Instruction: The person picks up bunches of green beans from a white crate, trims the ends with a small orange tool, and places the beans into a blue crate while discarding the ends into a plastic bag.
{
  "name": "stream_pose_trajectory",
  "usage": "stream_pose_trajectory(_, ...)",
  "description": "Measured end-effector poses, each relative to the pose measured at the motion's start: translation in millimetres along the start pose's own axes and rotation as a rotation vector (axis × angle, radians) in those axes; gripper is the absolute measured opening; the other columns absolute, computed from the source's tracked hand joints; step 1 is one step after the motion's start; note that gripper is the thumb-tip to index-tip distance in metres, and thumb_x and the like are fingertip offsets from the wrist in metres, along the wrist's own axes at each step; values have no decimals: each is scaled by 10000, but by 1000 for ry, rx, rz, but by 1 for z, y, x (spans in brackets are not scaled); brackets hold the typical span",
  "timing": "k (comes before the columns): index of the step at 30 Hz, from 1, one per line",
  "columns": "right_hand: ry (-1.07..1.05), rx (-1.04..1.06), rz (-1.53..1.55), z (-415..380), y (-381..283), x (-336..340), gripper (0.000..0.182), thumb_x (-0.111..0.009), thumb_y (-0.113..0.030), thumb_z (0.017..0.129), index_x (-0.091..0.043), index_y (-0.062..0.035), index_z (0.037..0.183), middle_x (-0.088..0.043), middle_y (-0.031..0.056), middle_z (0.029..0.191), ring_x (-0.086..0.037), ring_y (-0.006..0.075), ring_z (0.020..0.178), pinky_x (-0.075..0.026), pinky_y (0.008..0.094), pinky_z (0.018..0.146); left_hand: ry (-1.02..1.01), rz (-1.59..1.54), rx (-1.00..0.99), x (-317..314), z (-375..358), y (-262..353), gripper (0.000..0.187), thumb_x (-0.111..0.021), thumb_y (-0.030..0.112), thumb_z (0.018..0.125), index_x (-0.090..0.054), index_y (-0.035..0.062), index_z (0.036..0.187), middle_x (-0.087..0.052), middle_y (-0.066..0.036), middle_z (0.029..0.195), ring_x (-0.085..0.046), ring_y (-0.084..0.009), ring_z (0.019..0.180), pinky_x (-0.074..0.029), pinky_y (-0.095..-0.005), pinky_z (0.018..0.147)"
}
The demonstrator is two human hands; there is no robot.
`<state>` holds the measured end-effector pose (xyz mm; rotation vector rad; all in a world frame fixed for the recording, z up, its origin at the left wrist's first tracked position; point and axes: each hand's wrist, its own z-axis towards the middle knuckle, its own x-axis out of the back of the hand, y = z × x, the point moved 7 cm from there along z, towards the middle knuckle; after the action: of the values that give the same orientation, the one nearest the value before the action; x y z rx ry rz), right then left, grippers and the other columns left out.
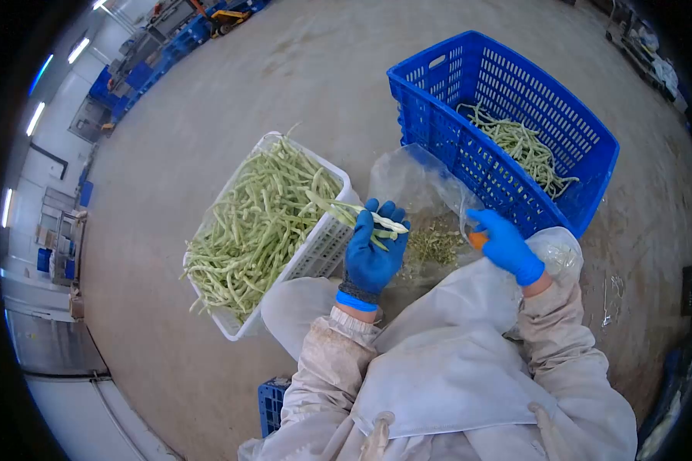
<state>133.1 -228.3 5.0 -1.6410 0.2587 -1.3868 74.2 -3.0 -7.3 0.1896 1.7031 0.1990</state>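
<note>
Blue-gloved, my left hand [373, 257] has its fingers curled round a few long green beans [333, 207], whose ends stick out to the left; one piece looks pale and split. My right hand [509, 246], also gloved in blue, is closed around a small orange object [477, 240], mostly hidden by the fingers. Left of my hands, a white basket [296, 267] is heaped with long green beans [261, 219]. Between my knees, small green trimmings [432, 244] lie on a clear plastic sheet or bag [400, 180].
A large blue crate [457, 146] stands ahead to the right, with a smaller pile of beans [524, 150] inside. Beside my left leg is a small blue plastic crate [272, 403]. Racks and a pallet jack [224, 21] are far off along the left wall.
</note>
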Motion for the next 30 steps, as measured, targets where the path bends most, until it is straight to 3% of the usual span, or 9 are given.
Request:
stream_pose_trajectory(1,-79,-114,363,-20,-35,-28,352,-574,-45,822,-573,-54,1174,-626,156,1029,-606,243,949,-474,347,818,74,30,18,3,-27,3,331,-425,292,963,-457,147,1259,-436,-133,1333,-412,-319,1229,-307,-523,1038)
stream_pose_trajectory(3,-103,-17,569,-11,-77,-33,303,-590,-50,801,-612,-47,1103,-619,162,994,-603,269,920,-470,351,808,12,128,-82,-9,-14,-4,345,-404,316,969,-454,130,1255,-436,-131,1331,-413,-308,1226,-331,-500,1028)
stream_pose_trajectory(15,121,187,152,6,-115,-64,219,-589,-78,797,-635,-69,1011,-599,148,1019,-575,353,916,-481,397,776,-47,280,-178,-6,-6,-19,348,-381,331,976,-470,118,1236,-437,-127,1335,-411,-282,1228,-369,-435,1012)
stream_pose_trajectory(18,280,234,183,4,-111,-60,184,-597,-89,815,-625,-36,989,-612,141,982,-601,307,865,-486,374,747,-107,238,-148,-15,-8,-24,342,-377,332,977,-484,126,1228,-418,-125,1359,-378,-283,1259,-339,-445,1035)
stream_pose_trajectory(20,145,16,608,4,-90,-73,173,-599,-85,832,-623,-15,988,-632,105,908,-600,211,798,-482,328,714,-115,158,-98,-22,-11,-25,333,-384,324,975,-494,121,1215,-430,-130,1348,-392,-281,1248,-333,-439,1036)
stream_pose_trajectory(24,-48,-187,988,4,-71,-75,159,-580,-69,851,-640,-3,983,-631,46,825,-561,116,719,-460,265,655,-193,-78,46,-33,-16,-31,313,-394,309,972,-540,120,1175,-415,-131,1369,-388,-293,1258,-300,-465,1051)
stream_pose_trajectory(27,192,-172,677,7,-30,-56,157,-556,-55,854,-641,0,974,-622,43,805,-550,109,704,-460,260,649,-155,-45,-3,-33,-17,-27,308,-405,324,964,-563,145,1158,-401,-110,1385,-326,-297,1302,-240,-508,1076)
stream_pose_trajectory(29,324,-239,663,-2,13,-47,191,-555,-28,816,-639,-5,986,-635,90,844,-582,162,752,-473,296,689,-94,22,-41,-22,-11,-19,303,-434,316,953,-560,145,1168,-426,-114,1365,-350,-296,1289,-237,-510,1078)
stream_pose_trajectory(30,298,-133,454,-8,23,-47,208,-563,-31,797,-637,-6,990,-636,121,882,-592,200,794,-474,317,715,-67,119,-69,-23,-5,-17,299,-440,301,952,-554,143,1178,-487,-116,1304,-404,-302,1248,-290,-504,1051)
